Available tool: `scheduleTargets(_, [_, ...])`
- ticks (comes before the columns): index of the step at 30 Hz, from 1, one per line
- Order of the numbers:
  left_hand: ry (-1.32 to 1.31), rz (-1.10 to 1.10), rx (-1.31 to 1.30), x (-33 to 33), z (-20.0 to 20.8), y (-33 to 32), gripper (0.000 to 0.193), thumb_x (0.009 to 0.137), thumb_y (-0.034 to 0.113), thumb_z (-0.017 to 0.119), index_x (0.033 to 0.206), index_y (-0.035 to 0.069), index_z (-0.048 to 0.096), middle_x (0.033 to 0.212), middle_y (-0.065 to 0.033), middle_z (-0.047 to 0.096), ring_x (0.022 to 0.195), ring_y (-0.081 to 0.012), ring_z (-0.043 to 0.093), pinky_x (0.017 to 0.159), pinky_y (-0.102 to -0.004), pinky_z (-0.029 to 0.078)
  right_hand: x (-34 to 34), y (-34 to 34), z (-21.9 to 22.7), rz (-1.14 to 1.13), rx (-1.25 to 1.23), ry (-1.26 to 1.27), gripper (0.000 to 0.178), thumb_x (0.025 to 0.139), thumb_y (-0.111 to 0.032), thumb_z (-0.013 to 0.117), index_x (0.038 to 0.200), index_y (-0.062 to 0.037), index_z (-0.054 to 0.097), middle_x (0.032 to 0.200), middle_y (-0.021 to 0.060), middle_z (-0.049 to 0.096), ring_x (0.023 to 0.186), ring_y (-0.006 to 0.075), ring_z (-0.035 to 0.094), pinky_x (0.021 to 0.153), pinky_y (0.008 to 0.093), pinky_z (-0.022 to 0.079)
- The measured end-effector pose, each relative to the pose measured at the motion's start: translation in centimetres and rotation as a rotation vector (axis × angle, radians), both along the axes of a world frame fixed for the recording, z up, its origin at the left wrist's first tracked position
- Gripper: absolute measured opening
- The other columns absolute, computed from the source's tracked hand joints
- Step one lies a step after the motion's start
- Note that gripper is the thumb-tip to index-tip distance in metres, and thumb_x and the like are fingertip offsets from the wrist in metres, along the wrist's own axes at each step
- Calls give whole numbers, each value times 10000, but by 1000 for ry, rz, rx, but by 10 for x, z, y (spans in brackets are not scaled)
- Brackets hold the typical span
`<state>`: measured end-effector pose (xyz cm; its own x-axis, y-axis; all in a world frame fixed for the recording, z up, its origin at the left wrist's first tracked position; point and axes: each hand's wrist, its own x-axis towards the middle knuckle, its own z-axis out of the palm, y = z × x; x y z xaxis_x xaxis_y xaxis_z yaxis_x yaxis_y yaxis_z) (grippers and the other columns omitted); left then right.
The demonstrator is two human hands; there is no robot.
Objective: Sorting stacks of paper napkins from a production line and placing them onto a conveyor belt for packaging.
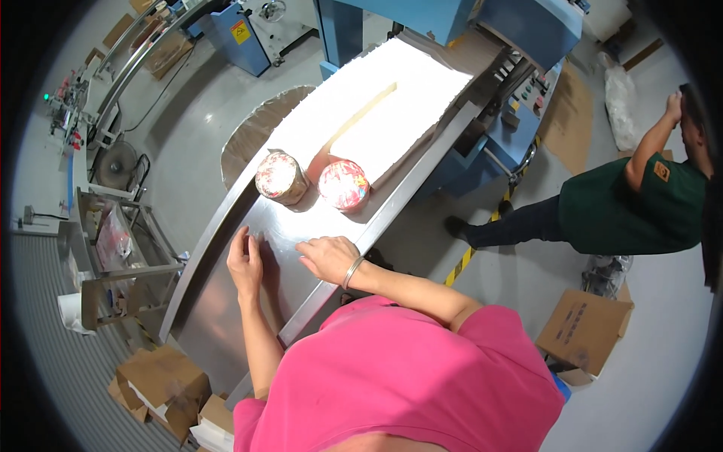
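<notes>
On the metal chute [218,309] before me stand two round rolls with printed, colourful wrapping. One roll [281,178] is at the left, and the other roll [345,187] is a little to its right. Behind them lie two long, brightly lit white rows [410,109] with a tan gap between them. My left hand [245,261] hovers over the chute, loosely bent with fingers apart and nothing in it. My right hand [330,260], with a bracelet at its wrist, is near the chute's right rim, fingers pointing left and holding nothing I can see. Neither hand touches a roll.
A blue machine [527,30] stands at the chute's far end. At the right is a person in a dark green shirt [633,203]. Cardboard boxes [584,328] lie at the lower right. A lined bin [260,132] and a metal cart [124,264] are at the left.
</notes>
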<state>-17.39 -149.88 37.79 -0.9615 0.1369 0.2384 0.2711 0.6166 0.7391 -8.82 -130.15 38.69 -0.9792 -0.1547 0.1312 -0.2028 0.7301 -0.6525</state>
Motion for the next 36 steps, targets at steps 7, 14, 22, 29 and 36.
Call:
scheduleTargets(7, [-93,-34,-59,0,21,14,321,860,127,622,1161,24,577,975,-109,613,777,-208,608,683,-295,499,0,9,7,92,-124,-54,255,819,-220,627,1038,-92,600,820,125,655,763,307,644,656,427,509])
scheduleTargets(14, [52,-194,-158,-24,43,56,718,731,198,721,1344,18,393,1341,-220,395,1246,-367,389,1032,-417,345,-51,43,74,-10,-148,324,203,775,-146,661,967,-84,639,906,96,605,879,270,574,739,379,477])
scheduleTargets(22, [108,-176,-186,-49,39,100,870,688,305,765,1356,-46,333,1337,-240,394,1211,-383,410,1009,-446,352,-120,55,52,-41,277,340,303,778,-234,655,1061,-127,637,1286,156,483,1223,337,403,965,416,346])
scheduleTargets(29, [116,-214,-196,-58,43,101,878,663,302,780,1347,-35,346,1295,-237,442,1184,-369,462,991,-416,400,-122,65,51,-67,382,246,372,773,-207,629,1138,-138,611,1308,172,476,1262,346,385,995,419,330])
scheduleTargets(36, [37,-273,-166,-72,49,86,903,624,347,756,1303,-104,366,1271,-278,456,1176,-399,473,1004,-401,391,-136,60,47,-62,358,398,325,763,-138,547,1072,-138,646,1176,178,559,1093,323,508,879,425,428])
